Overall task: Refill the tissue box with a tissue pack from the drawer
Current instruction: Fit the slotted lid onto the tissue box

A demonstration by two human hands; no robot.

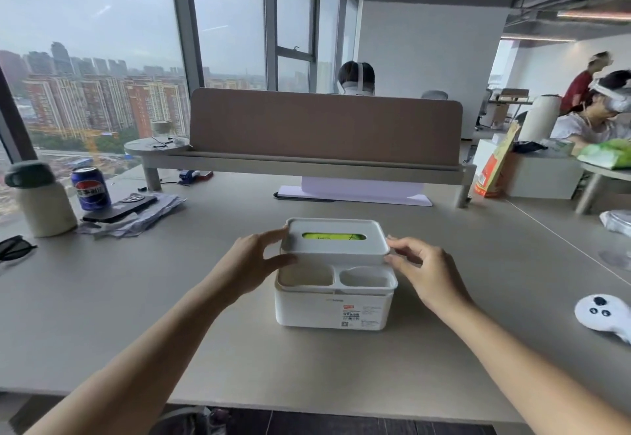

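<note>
A white tissue box point(333, 310) with two small front compartments stands in the middle of the desk. Its white lid point(336, 248) sits over the rear part, and a green tissue pack point(333, 237) shows through the lid's oval slot. My left hand point(254, 264) pinches the lid's left end with thumb and fingers. My right hand point(426, 272) holds the lid's right end the same way. I cannot tell whether the lid is pressed fully down or held slightly above the box. No drawer is in view.
At the left stand a bottle point(39, 200), a blue can point(90, 188), a phone point(119, 208) on papers, and sunglasses point(13, 247). A white controller point(602, 317) lies at the right. A brown divider point(324, 127) on a shelf spans the back. People sit beyond it.
</note>
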